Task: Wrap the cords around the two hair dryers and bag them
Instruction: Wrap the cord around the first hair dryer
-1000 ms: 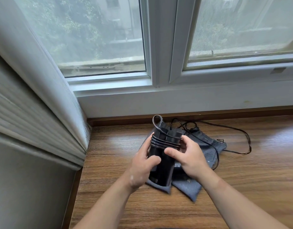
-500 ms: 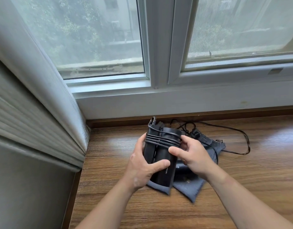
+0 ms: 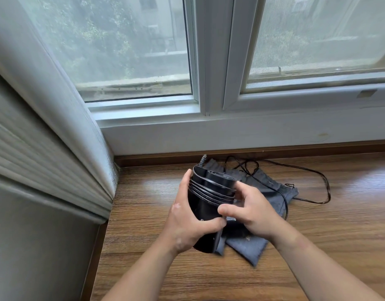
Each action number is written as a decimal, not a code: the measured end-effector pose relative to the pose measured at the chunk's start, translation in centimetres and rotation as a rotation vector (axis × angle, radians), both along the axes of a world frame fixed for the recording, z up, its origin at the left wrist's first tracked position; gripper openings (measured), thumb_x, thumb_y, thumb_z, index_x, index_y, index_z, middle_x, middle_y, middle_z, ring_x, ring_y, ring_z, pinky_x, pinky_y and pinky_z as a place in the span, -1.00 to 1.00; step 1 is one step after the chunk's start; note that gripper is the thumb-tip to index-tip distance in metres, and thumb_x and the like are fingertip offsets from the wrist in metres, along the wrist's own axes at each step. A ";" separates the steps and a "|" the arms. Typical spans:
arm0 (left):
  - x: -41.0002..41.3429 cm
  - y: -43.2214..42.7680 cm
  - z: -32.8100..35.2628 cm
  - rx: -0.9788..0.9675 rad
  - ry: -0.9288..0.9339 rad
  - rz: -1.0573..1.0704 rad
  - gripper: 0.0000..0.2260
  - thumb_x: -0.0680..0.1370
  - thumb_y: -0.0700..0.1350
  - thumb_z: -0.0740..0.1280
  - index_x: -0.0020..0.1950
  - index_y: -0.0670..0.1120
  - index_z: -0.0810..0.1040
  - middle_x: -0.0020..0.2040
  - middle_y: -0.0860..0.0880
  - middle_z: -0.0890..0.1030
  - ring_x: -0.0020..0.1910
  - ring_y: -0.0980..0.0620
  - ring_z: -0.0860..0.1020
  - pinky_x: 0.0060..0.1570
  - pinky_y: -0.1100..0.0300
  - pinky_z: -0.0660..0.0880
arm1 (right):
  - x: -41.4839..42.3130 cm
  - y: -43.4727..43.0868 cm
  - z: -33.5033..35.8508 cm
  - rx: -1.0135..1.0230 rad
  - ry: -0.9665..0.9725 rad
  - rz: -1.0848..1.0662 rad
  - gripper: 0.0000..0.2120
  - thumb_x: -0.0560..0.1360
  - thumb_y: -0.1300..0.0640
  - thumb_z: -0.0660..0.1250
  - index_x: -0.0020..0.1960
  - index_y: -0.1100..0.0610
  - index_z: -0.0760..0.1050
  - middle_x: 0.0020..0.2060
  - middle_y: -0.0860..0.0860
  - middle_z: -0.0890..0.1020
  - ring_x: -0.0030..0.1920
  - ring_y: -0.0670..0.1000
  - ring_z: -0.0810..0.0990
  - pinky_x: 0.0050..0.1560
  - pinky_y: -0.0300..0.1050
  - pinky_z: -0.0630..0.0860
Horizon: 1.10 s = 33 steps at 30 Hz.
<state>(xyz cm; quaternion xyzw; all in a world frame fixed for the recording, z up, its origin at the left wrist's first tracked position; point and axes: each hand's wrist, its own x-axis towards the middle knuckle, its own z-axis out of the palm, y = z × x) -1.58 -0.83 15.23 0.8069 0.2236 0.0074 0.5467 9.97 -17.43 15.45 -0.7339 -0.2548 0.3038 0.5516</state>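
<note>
While the black hair dryer [image 3: 205, 205] is gripped around its lower body by the left hand [image 3: 187, 222], held up off the wooden sill [image 3: 143, 213], the cord [image 3: 211, 191] is guided across the upper body by the right hand [image 3: 251, 210], whose fingers are curled narrowly against the coils with the thumb pressed on the dryer's front. Several turns are seen stacked close together just below the dryer's top end. If tension is let go by the right hand, the coils could be expected to spring loose and slide off that end, since nothing but finger pressure appears to keep them in place. The unwound length [image 3: 295, 187] trails back over the grey cloth bag [image 3: 250, 246] and loops widely on the sill; it could snag on the bag's fabric or drawstring and drag the bag along. Whether a second dryer lies under or inside the bag cannot be told. The plug is not clearly made out.
</note>
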 end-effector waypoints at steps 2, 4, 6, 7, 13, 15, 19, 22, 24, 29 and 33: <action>0.1 0.0 0.1 -0.040 0.004 -0.030 0.06 0.25 0.03 0.68 0.57 0.35 0.11 0.29 0.20 0.61 0.28 0.27 0.57 0.17 0.39 0.50 | -0.3 0.3 0.1 0.019 -0.001 -0.033 -0.55 0.35 0.02 0.56 0.22 -0.01 0.60 0.06 -0.08 0.75 0.10 -0.07 0.72 0.17 -0.05 0.61; 0.4 -0.5 0.5 -0.033 0.019 -0.019 0.09 0.23 0.14 0.63 0.57 0.40 0.01 0.33 0.19 0.56 0.29 0.23 0.56 0.17 0.40 0.50 | -0.8 0.8 0.2 0.043 -0.008 -0.103 -0.60 0.39 0.10 0.60 0.18 -0.01 0.61 0.01 -0.12 0.76 0.04 -0.12 0.73 0.07 -0.20 0.61; 0.6 -1.2 0.7 0.038 0.048 -0.016 0.23 0.16 0.27 0.59 0.65 0.28 -0.11 0.44 0.15 0.40 0.38 0.21 0.44 0.34 0.28 0.43 | -1.5 1.2 0.1 0.061 0.017 -0.184 -0.59 0.36 0.09 0.63 0.17 -0.04 0.61 -0.01 -0.13 0.77 0.03 -0.13 0.74 0.07 -0.17 0.63; 0.7 -1.4 0.6 0.075 0.054 -0.015 0.28 0.14 0.31 0.57 0.68 0.21 -0.13 0.47 0.14 0.34 0.40 0.21 0.39 0.38 0.27 0.37 | -1.8 1.4 0.1 0.062 0.005 -0.206 -0.56 0.33 0.03 0.64 0.16 -0.07 0.60 -0.01 -0.13 0.77 0.03 -0.13 0.74 0.08 -0.13 0.63; 0.3 -0.4 0.7 0.023 0.010 -0.018 0.07 0.23 0.03 0.58 0.64 0.19 0.09 0.33 0.14 0.60 0.31 0.19 0.56 0.34 0.16 0.52 | -1.0 0.7 1.0 0.003 -0.117 -0.051 -0.46 0.34 -0.01 0.63 0.26 -0.25 0.54 -0.06 -0.11 0.75 -0.46 -0.22 0.47 -0.31 -0.43 0.37; 0.2 0.1 0.8 -0.084 -0.004 -0.047 -0.07 0.28 -0.11 0.60 0.57 0.12 0.25 0.21 0.06 0.69 0.21 0.12 0.65 0.23 0.10 0.60 | -0.6 0.4 1.2 0.001 -0.094 0.000 -0.43 0.33 -0.09 0.57 0.28 -0.39 0.49 -0.03 -0.12 0.75 -0.46 -0.12 0.35 -0.36 -0.29 0.36; 0.5 -0.4 1.0 -0.098 0.002 -0.004 -0.21 0.23 -0.06 0.60 0.41 0.15 0.37 0.09 0.08 0.71 0.09 0.10 0.68 0.06 0.17 0.64 | -1.2 0.8 0.9 0.124 0.009 -0.096 -0.52 0.41 0.11 0.56 0.21 -0.29 0.55 -0.05 -0.06 0.78 -0.05 -0.06 0.76 0.07 -0.09 0.65; 0.7 -1.2 0.9 0.006 -0.019 0.062 -0.11 0.17 0.13 0.64 0.43 0.20 0.31 0.08 0.14 0.70 0.07 0.20 0.67 0.07 0.19 0.63 | -1.8 1.3 0.7 0.135 0.052 -0.191 -0.50 0.40 0.22 0.59 0.20 -0.22 0.56 -0.09 0.00 0.79 -0.04 0.01 0.77 0.08 0.03 0.69; 0.6 -1.6 0.6 0.060 -0.059 0.122 -0.13 0.19 0.13 0.61 0.41 0.24 0.27 0.08 0.17 0.68 0.06 0.22 0.66 0.05 0.26 0.60 | -1.8 1.3 0.7 0.135 0.059 -0.207 -0.49 0.38 0.24 0.60 0.17 -0.21 0.56 -0.11 0.00 0.79 -0.11 -0.05 0.77 -0.01 -0.04 0.68; 0.2 -1.3 0.5 0.040 -0.078 0.163 -0.20 0.27 0.00 0.62 0.38 0.29 0.28 0.02 0.20 0.70 0.03 0.28 0.65 -0.03 0.45 0.50 | -0.1 0.3 0.3 0.101 0.048 -0.098 -0.48 0.38 0.25 0.60 0.17 -0.24 0.60 -0.16 0.01 0.78 -0.41 -0.07 0.42 -0.32 -0.22 0.44; -0.2 -0.7 0.7 -0.007 -0.100 0.129 -0.18 0.24 -0.06 0.58 0.41 0.24 0.29 0.05 0.25 0.69 0.04 0.25 0.66 -0.01 0.45 0.50 | 0.2 -0.4 -0.5 0.138 0.061 -0.146 -0.56 0.36 0.28 0.61 0.06 -0.16 0.60 -0.25 0.00 0.68 -0.42 -0.05 0.46 -0.37 -0.27 0.44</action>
